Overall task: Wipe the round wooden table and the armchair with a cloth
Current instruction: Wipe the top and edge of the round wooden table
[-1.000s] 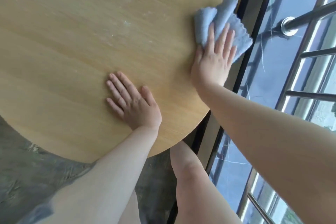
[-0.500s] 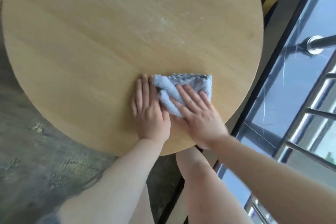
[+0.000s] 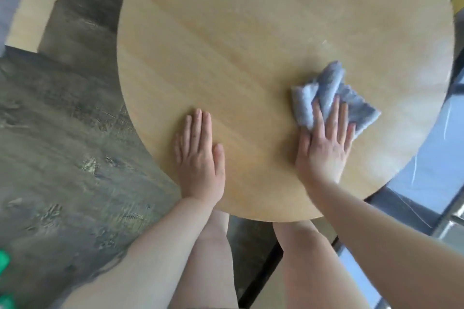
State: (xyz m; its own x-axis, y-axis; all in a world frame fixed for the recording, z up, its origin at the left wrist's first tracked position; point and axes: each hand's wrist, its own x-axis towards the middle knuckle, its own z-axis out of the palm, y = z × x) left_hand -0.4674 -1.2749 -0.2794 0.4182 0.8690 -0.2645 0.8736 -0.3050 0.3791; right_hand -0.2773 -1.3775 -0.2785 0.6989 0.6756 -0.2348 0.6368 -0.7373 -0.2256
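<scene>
The round wooden table point(image 3: 251, 45) fills the upper middle of the head view, pale with faint white smears on its far right part. My left hand point(image 3: 199, 158) lies flat on its near edge, fingers together, holding nothing. My right hand point(image 3: 325, 148) presses flat on a crumpled light blue cloth point(image 3: 326, 88) on the table's right side; the cloth sticks out beyond my fingertips. The armchair is not clearly in view.
Dark grey patterned floor point(image 3: 62, 158) lies to the left and below the table. A pale wooden piece point(image 3: 30, 7) stands at the upper left. Glass and a metal railing point(image 3: 439, 158) run along the right. My bare legs are under the table's near edge.
My right hand has slid the cloth from beside my left hand out to the right. The view has shifted, so the table sits further right. My left hand stays flat.
</scene>
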